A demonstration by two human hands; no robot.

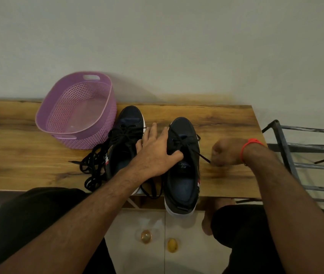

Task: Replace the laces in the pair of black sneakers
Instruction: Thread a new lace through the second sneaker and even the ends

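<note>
Your table (pixel 226 119) runs left to right in front of you, with the wall behind it. A purple basket (pixel 74 113) sits on it at far left, tilted, nothing visible inside.

Both sneakers stand between your arms, long axes running away from you, toes toward the wall, heels at the near edge. The left sneaker (pixel 125 139) lies just beside the basket and is laced. The right sneaker (pixel 183 161) has its heel hanging over the table edge.

A heap of loose black laces (pixel 93 167) lies on the table touching the left sneaker's outer side, so well left of both your hands.

Your left hand (pixel 157 153) reaches across with straight fingers, palm down, thumb resting on the right sneaker's tongue, pinning the shoe without gripping it.

Your right hand (pixel 226 153) is curled and blurred just right of that shoe. A lace end (pixel 202 156) runs from the eyelets out toward it; it appears pinched there, though blur hides the fingertips.

Judgement: the pull goes rightward, across the shoe's long axis, so the right hand is nearer; keep the left pressing.
</note>
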